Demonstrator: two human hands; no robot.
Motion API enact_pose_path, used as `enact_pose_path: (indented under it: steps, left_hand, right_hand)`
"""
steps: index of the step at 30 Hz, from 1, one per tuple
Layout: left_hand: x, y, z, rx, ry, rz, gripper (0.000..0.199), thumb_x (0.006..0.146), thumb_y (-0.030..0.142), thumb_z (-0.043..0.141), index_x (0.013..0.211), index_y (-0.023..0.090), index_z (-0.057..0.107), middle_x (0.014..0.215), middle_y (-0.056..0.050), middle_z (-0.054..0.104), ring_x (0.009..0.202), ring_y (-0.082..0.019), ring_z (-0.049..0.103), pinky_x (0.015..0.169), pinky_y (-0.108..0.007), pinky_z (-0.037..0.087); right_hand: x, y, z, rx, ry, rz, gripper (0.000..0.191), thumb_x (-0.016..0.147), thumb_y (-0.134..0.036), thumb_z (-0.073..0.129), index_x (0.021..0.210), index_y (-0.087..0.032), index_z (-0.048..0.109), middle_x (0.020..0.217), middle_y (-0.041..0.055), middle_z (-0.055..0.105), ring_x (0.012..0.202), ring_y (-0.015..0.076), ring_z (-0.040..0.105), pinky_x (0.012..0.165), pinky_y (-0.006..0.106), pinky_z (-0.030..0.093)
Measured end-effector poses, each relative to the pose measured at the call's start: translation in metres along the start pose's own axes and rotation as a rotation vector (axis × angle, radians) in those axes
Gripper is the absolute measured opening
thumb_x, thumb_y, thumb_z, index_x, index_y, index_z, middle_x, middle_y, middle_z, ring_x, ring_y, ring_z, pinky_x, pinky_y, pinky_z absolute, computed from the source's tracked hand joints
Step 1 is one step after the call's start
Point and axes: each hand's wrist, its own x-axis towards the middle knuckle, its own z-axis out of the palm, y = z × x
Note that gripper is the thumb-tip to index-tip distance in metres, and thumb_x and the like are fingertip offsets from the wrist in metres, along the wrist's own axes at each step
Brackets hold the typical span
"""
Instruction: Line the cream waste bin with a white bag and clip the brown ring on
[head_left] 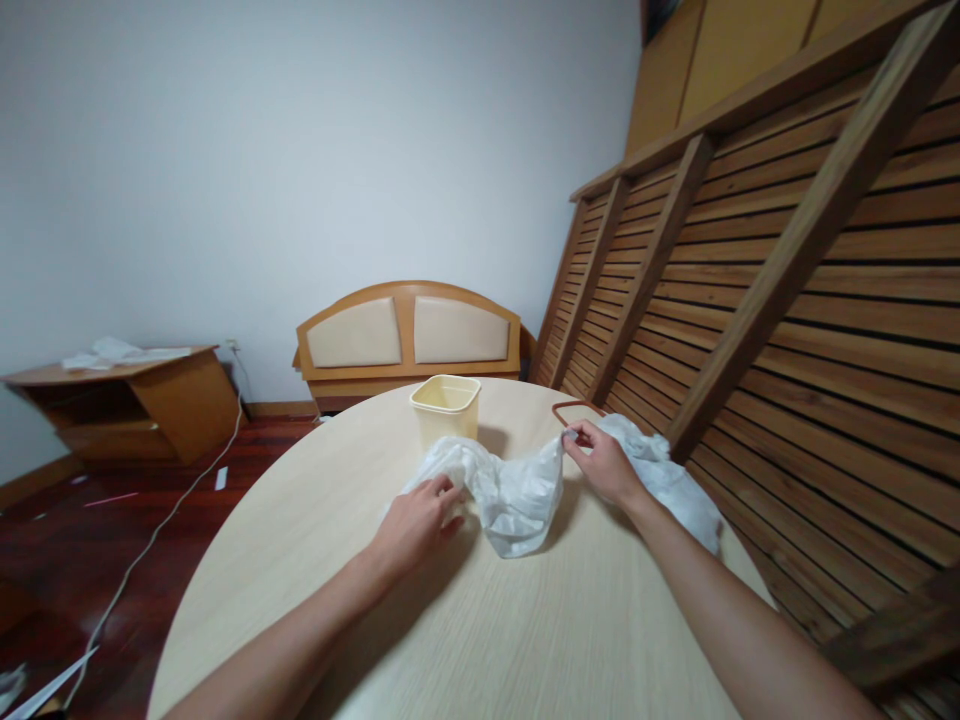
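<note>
A crumpled white plastic bag lies across the middle of the round table, partly lifted on its right side. My right hand pinches that raised corner between thumb and fingertips. My left hand is at the bag's left part, its fingers bent and the thumb apart from them; no firm hold shows. Just behind the bag stands a pale yellow square plastic bin, upright, its lower front covered from view by the bag.
More white plastic lies at the table's right edge, beside a brown frame-like bar. Slatted wooden panels lean close on the right. A headboard stands behind the table. A low cabinet and a cable are on the left.
</note>
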Motion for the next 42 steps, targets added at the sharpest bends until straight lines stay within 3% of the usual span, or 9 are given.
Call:
enact_pose_path:
  steps: [6,10,19,23,29,33,36,39,42]
  left_hand:
    - [-0.005,0.022,0.012,-0.19,0.162,0.11,0.041,0.095,0.036,0.05,0.133,0.021,0.052,0.129,-0.011,0.062,0.116,-0.026,0.061,0.097,-0.04,0.053]
    - [-0.004,0.032,0.029,-0.278,0.23,0.124,0.044,0.094,0.028,0.051,0.138,0.021,0.05,0.135,-0.012,0.061,0.122,-0.026,0.058,0.101,-0.044,0.052]
    - [0.005,0.03,0.029,-0.646,0.322,0.029,0.024,0.097,0.028,0.048,0.106,0.02,0.068,0.11,-0.009,0.071,0.096,-0.02,0.068,0.072,-0.029,0.058]
    - [0.006,0.026,0.021,-0.765,0.394,-0.021,0.025,0.095,0.029,0.051,0.114,0.019,0.065,0.119,-0.01,0.068,0.096,-0.02,0.067,0.063,-0.025,0.056]
    - [0.001,0.029,0.022,-0.702,0.366,0.174,0.044,0.097,0.022,0.044,0.14,0.023,0.048,0.139,-0.012,0.058,0.117,-0.021,0.062,0.08,-0.028,0.06]
    - [-0.001,0.03,0.021,-0.526,0.338,0.293,0.055,0.094,0.014,0.044,0.148,0.025,0.036,0.143,-0.01,0.055,0.126,-0.021,0.057,0.099,-0.035,0.054]
    - [0.002,0.021,0.02,-0.337,0.412,0.225,0.059,0.09,0.014,0.051,0.146,0.025,0.037,0.147,-0.011,0.049,0.134,-0.025,0.048,0.11,-0.043,0.046]
    - [0.006,0.005,0.021,-0.204,0.514,0.041,0.067,0.084,0.017,0.06,0.146,0.023,0.035,0.151,-0.014,0.041,0.138,-0.03,0.042,0.114,-0.051,0.039]
    - [0.01,-0.012,0.024,-0.186,0.508,-0.116,0.076,0.081,0.025,0.065,0.148,0.017,0.03,0.152,-0.02,0.037,0.139,-0.035,0.04,0.113,-0.053,0.039]
  right_hand:
    - [0.0,0.002,-0.005,-0.025,-0.056,0.008,0.023,0.082,-0.025,0.05,0.101,-0.02,0.062,0.101,0.0084,0.071,0.099,0.0237,0.065,0.091,0.04,0.05]
    - [-0.002,-0.009,-0.008,-0.129,-0.105,-0.133,0.024,0.085,-0.024,0.047,0.1,-0.021,0.066,0.107,0.0089,0.07,0.107,0.0262,0.062,0.098,0.044,0.044]
    - [-0.013,-0.051,0.001,-0.202,-0.509,-0.414,0.02,0.084,-0.029,0.062,0.102,-0.022,0.069,0.103,0.0071,0.073,0.101,0.0257,0.063,0.099,0.043,0.041]
    - [-0.018,-0.059,0.007,-0.155,-0.584,-0.379,0.045,0.079,-0.048,0.072,0.115,-0.022,0.067,0.115,0.0088,0.071,0.109,0.0283,0.062,0.103,0.044,0.04]
    - [-0.032,-0.074,0.025,-0.11,-0.608,-0.272,0.087,0.071,-0.051,0.079,0.144,-0.022,0.043,0.129,0.0142,0.063,0.114,0.0301,0.061,0.099,0.044,0.044]
    - [-0.032,-0.072,0.027,-0.074,-0.566,-0.222,0.047,0.084,-0.034,0.068,0.128,-0.023,0.057,0.11,0.0083,0.072,0.099,0.024,0.067,0.089,0.036,0.049]
    - [-0.025,-0.065,0.02,-0.047,-0.548,-0.206,0.02,0.09,-0.026,0.058,0.107,-0.022,0.066,0.098,0.005,0.074,0.089,0.0203,0.069,0.083,0.033,0.05]
    - [-0.019,-0.06,0.013,-0.048,-0.47,-0.197,0.017,0.092,-0.027,0.055,0.098,-0.019,0.069,0.097,0.0065,0.073,0.09,0.0205,0.068,0.084,0.034,0.051]
    - [-0.02,-0.064,0.014,-0.057,-0.392,-0.219,0.027,0.092,-0.033,0.057,0.112,-0.018,0.066,0.108,0.0094,0.07,0.1,0.0223,0.066,0.092,0.038,0.05]
